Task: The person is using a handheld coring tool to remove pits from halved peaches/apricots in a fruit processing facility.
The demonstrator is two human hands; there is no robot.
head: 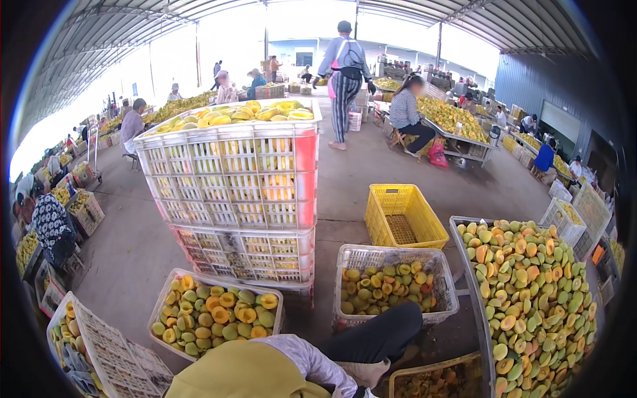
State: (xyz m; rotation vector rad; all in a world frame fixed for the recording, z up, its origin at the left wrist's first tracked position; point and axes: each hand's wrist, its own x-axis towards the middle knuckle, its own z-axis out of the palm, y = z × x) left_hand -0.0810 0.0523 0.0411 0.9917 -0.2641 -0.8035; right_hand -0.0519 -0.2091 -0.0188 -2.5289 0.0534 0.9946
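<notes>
Both my hands are out of view. At the bottom edge are an olive-yellow garment [239, 370], a pale lavender sleeve [298, 350] and a bent leg in dark trousers [380, 328]; whether they are mine I cannot tell. Before me, a plastic crate [229, 282] holds halved stone fruit [219, 314], apricots or peaches. A second whitish crate [393, 252] beyond the knee is partly filled with halves. To the right, a metal-edged table [475, 298] bears a broad heap of fruit halves [532, 298]. Below it, a crate [433, 366] contains darker scraps.
A tall stack of crates [229, 174], full of fruit, blocks the middle left. A yellow crate [405, 204] stands behind the whitish one. Lower left, an upright crate [114, 343] leans by fruit. A person [346, 74] walks beyond; another [408, 112] sits at a table.
</notes>
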